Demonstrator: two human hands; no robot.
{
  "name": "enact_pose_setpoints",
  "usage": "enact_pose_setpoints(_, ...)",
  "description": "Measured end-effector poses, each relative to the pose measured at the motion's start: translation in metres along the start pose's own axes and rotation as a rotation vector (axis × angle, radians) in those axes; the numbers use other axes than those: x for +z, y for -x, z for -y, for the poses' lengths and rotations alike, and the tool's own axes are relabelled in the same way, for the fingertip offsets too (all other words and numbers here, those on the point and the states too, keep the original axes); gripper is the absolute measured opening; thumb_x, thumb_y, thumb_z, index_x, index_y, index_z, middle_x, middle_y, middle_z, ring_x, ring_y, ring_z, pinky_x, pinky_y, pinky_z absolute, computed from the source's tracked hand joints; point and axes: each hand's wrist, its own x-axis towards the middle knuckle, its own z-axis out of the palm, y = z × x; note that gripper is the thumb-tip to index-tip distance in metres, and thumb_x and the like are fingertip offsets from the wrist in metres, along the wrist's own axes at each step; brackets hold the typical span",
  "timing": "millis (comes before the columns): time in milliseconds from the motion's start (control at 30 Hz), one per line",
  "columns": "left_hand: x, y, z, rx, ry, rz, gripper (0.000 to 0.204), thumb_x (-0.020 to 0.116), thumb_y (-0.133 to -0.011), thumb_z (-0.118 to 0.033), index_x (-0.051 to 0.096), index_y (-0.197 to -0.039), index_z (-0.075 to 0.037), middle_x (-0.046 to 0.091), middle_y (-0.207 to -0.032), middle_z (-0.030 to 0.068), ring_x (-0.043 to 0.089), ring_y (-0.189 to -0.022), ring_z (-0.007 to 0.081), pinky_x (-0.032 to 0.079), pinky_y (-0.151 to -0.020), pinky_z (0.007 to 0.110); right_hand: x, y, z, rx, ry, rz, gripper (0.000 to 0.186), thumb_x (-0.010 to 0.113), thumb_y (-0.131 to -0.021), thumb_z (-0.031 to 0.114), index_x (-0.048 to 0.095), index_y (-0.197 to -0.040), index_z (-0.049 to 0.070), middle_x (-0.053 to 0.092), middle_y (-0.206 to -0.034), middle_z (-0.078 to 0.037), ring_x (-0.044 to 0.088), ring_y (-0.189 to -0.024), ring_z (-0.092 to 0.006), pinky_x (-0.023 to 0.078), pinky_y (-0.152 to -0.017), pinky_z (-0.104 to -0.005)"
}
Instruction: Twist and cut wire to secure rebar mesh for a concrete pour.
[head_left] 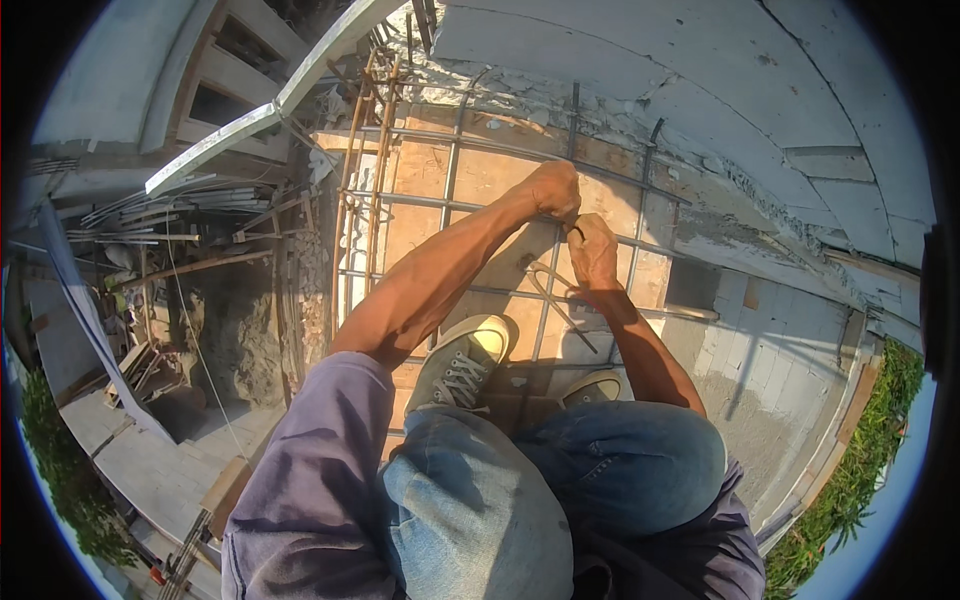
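Observation:
Both fists meet over a crossing in a grid of grey steel rebar [449, 170] that lies above orange-brown plywood [417, 160]. My left hand [555, 190] is closed, its knuckles up, right at the crossing. Just below and to its right, my right hand [593, 248] is closed too, with a small dark bit showing at its fingers. What either one pinches is too small or hidden to make out. A pair of pincers [548, 292] with long thin handles lies on the grid below my right hand.
My canvas shoe [463, 362] stands among the bars, the other shoe [592, 387] beside it. Rusty upright-looking bars [377, 190] run along the left side. A pale block wall [640, 50] rises beyond. Left, a lower area holds stacked poles [165, 215] and a metal beam [230, 135].

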Motion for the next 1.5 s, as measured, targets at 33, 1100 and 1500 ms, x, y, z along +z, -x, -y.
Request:
enact_pose_setpoints(33, 0.004, -0.010, 0.000, 0.028, 0.011, -0.068, 0.020, 0.068, -0.061, -0.015, 0.070, -0.069, 0.003, 0.065, -0.075, 0.0288, 0.069, -0.077, 0.0405, 0.054, -0.066, 0.043, 0.006, 0.002, -0.010, -0.231, 0.202, 0.002, 0.006, 0.063, -0.073, 0.004, 0.060, -0.070, 0.001, 0.057, -0.076, -0.009, 0.057, -0.078, -0.0284, 0.048, -0.066, -0.0399)
enact_pose_setpoints(1100, -0.010, 0.102, -0.016, -0.222, 0.424, -0.732, 0.022, 0.058, -0.089, -0.019, 0.069, -0.093, -0.001, 0.065, -0.071, 0.0221, 0.065, -0.068, 0.0387, 0.050, -0.066, 0.045, -0.010, -0.028, 0.058, 0.401, 0.098, 0.124, 0.037, 0.072, -0.078, 0.013, 0.059, -0.111, 0.001, 0.061, -0.104, -0.022, 0.060, -0.096, -0.0373, 0.049, -0.082, -0.0435)
enact_pose_setpoints(1500, 0.016, 0.135, 0.003, -0.375, 0.975, -0.529, 0.021, 0.056, -0.097, -0.016, 0.066, -0.101, 0.002, 0.065, -0.068, 0.0049, 0.056, -0.055, 0.0097, 0.044, -0.053, 0.026, -0.066, 0.095, 0.047, 0.064, 0.235, 0.530, 0.045, 0.069, -0.079, 0.014, 0.057, -0.122, 0.008, 0.053, -0.111, -0.018, 0.051, -0.103, -0.0384, 0.043, -0.090, -0.0473)
